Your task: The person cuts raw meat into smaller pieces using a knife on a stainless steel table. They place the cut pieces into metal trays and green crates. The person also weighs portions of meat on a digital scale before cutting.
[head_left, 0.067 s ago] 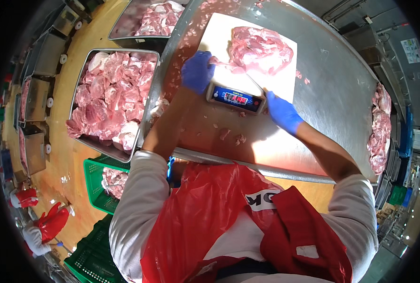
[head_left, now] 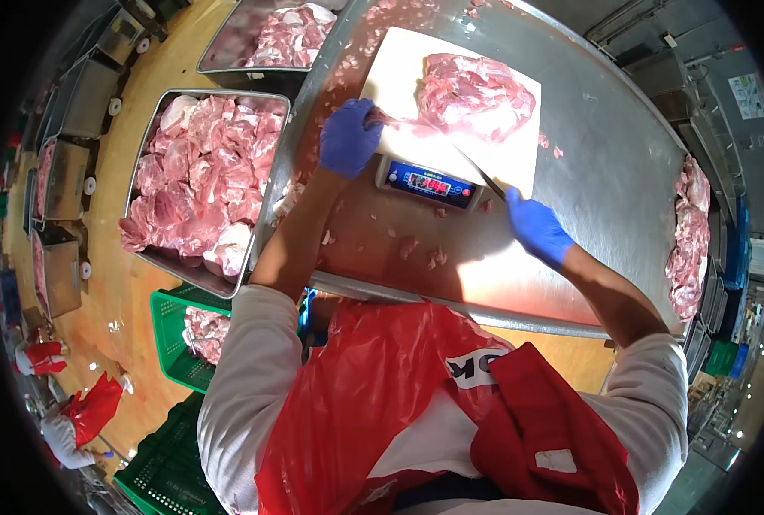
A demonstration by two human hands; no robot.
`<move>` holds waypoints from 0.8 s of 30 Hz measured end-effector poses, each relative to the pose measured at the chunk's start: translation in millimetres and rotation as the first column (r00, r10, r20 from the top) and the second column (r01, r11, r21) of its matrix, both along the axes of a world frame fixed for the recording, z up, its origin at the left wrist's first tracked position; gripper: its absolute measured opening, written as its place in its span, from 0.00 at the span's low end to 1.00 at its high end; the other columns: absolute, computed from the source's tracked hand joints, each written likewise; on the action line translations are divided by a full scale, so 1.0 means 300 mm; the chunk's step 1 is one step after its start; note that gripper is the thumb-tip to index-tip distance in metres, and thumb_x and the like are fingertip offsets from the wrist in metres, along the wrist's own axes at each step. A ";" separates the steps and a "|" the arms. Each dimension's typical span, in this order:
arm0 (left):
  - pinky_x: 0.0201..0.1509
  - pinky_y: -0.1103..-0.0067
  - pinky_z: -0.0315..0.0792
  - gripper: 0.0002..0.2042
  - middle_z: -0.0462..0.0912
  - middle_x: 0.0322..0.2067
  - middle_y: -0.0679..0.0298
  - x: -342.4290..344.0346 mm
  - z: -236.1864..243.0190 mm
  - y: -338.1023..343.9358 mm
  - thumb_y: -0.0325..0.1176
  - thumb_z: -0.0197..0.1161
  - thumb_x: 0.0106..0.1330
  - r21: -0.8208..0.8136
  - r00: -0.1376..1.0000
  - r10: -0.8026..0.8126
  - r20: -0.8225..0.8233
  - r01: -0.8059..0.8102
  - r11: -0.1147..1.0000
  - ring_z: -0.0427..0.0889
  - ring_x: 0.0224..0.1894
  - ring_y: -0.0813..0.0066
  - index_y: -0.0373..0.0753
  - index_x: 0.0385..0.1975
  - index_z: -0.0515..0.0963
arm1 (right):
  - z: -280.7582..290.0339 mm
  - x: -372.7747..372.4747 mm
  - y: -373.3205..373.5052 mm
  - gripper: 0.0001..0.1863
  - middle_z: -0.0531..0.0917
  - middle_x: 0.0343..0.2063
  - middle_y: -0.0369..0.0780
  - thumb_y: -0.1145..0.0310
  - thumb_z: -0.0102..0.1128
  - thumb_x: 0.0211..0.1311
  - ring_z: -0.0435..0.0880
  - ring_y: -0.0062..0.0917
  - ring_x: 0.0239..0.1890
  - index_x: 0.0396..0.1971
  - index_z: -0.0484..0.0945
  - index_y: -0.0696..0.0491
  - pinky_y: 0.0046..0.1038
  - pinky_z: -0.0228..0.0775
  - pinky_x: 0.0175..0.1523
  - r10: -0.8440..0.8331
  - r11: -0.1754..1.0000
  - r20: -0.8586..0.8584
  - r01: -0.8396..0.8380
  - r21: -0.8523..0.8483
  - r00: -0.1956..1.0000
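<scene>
A large piece of raw pink meat [head_left: 478, 96] lies on the white cutting board [head_left: 399, 62] on the steel table. My left hand [head_left: 349, 139], in a blue glove, is closed on a thin strip at the meat's left end and holds it stretched over the board's left edge. My right hand [head_left: 538, 227], also blue-gloved, grips a knife [head_left: 488, 178] by its handle. The blade points up and left, and its tip is close to the stretched strip. In front of the board sits a digital scale [head_left: 429, 183] with a lit red display, just below the blade.
A steel tub [head_left: 133, 193] heaped with meat stands left of the table, with another steel tub [head_left: 219, 60] beyond it. Green crates [head_left: 169, 339] are at lower left. Meat pieces [head_left: 689, 240] line the table's right end. Small scraps dot the steel table [head_left: 605, 163]. People in red aprons work far left.
My right hand has drawn back to the right and toward me with the knife, showing more of the blade. My left hand has shifted slightly left, still gripping the meat strip.
</scene>
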State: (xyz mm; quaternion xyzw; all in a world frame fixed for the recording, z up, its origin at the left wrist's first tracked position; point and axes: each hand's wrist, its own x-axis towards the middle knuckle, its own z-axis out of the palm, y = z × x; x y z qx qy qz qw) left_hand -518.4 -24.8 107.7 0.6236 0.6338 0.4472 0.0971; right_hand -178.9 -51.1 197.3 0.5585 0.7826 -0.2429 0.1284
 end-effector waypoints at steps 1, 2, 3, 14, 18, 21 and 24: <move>0.32 0.71 0.75 0.07 0.81 0.25 0.57 -0.006 0.014 -0.014 0.29 0.60 0.61 -0.031 0.991 -0.015 0.136 0.020 0.999 0.81 0.26 0.69 0.37 0.37 0.78 | 0.002 0.037 -0.010 0.17 0.81 0.32 0.57 0.62 0.37 0.73 0.82 0.54 0.37 0.52 0.65 0.58 0.49 0.73 0.42 0.051 0.999 0.026 -0.051 0.012 0.998; 0.29 0.74 0.75 0.07 0.81 0.23 0.58 -0.012 0.022 -0.015 0.28 0.59 0.62 -0.052 0.962 -0.028 0.271 0.044 0.998 0.80 0.24 0.73 0.36 0.38 0.79 | 0.008 0.073 -0.011 0.20 0.81 0.30 0.57 0.59 0.35 0.74 0.82 0.54 0.36 0.54 0.64 0.59 0.48 0.73 0.42 0.101 0.994 0.054 -0.102 0.028 0.993; 0.27 0.77 0.73 0.07 0.81 0.22 0.60 -0.023 0.008 -0.006 0.27 0.59 0.62 -0.071 0.882 -0.069 0.466 0.115 0.991 0.79 0.22 0.76 0.36 0.38 0.79 | 0.010 0.091 -0.010 0.23 0.80 0.29 0.58 0.56 0.33 0.75 0.81 0.54 0.35 0.56 0.63 0.60 0.48 0.73 0.41 0.150 0.987 0.084 -0.154 0.043 0.985; 0.23 0.85 0.69 0.08 0.81 0.24 0.64 -0.050 -0.023 0.083 0.25 0.56 0.62 -0.003 0.461 -0.095 0.882 0.209 0.978 0.76 0.20 0.83 0.34 0.38 0.79 | -0.177 -0.405 0.256 0.12 0.82 0.33 0.54 0.67 0.39 0.71 0.83 0.52 0.36 0.40 0.70 0.59 0.46 0.75 0.41 0.203 0.922 -0.242 -0.103 0.373 0.949; 0.25 0.85 0.70 0.07 0.82 0.27 0.62 -0.077 -0.017 0.092 0.26 0.55 0.63 0.183 0.150 -0.247 0.957 0.346 0.920 0.77 0.22 0.80 0.36 0.37 0.79 | -0.130 -0.115 0.059 0.12 0.82 0.36 0.55 0.68 0.37 0.72 0.83 0.52 0.37 0.42 0.71 0.58 0.47 0.75 0.44 0.168 0.960 -0.245 -0.102 0.262 0.955; 0.28 0.82 0.72 0.05 0.82 0.28 0.60 -0.152 0.175 0.174 0.29 0.55 0.63 0.388 0.503 -0.574 0.646 0.431 0.815 0.78 0.24 0.75 0.37 0.33 0.77 | -0.067 0.122 -0.050 0.13 0.82 0.33 0.56 0.64 0.37 0.75 0.82 0.53 0.36 0.43 0.68 0.57 0.48 0.74 0.40 0.095 0.991 -0.049 -0.089 0.103 0.994; 0.44 0.77 0.76 0.08 0.82 0.38 0.61 -0.533 0.242 0.492 0.30 0.54 0.67 0.275 0.352 -0.444 0.824 0.437 0.857 0.81 0.38 0.70 0.35 0.41 0.76 | -0.033 0.217 -0.136 0.12 0.81 0.27 0.55 0.63 0.42 0.75 0.82 0.53 0.30 0.43 0.66 0.58 0.48 0.72 0.32 -0.033 0.990 0.008 0.032 0.141 0.999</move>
